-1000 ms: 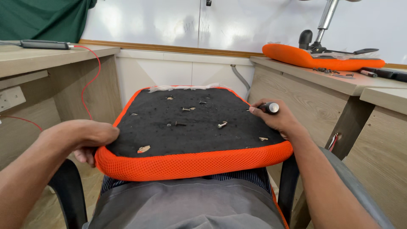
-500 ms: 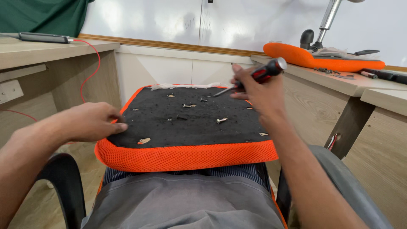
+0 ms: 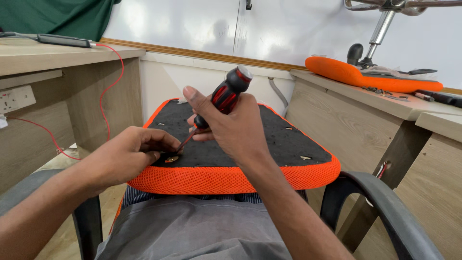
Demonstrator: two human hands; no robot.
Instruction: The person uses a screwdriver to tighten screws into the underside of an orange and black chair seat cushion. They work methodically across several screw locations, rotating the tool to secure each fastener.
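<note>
An upturned chair seat [image 3: 231, 178] with an orange mesh rim and black felt underside lies across my lap. My right hand [image 3: 236, 127] grips a red-and-black screwdriver [image 3: 222, 96], tilted, its tip down at a small metal fitting [image 3: 172, 158] near the seat's front left corner. My left hand [image 3: 127, 156] rests on that corner, fingertips pinching at the fitting beside the screwdriver tip. Other small fittings [image 3: 305, 157] dot the felt.
Black armrests [image 3: 380, 207] flank me. A wooden desk [image 3: 57, 53] with a red cable [image 3: 108, 91] and wall socket [image 3: 14, 97] stands left. On the right desk [image 3: 385, 101] lie another orange seat [image 3: 370, 77] with a chair mechanism, and loose tools [image 3: 433, 96].
My right hand has brought the screwdriver from the seat's right side across to the front left corner. My left hand has shifted onto the fitting there, and the seat has turned a little.
</note>
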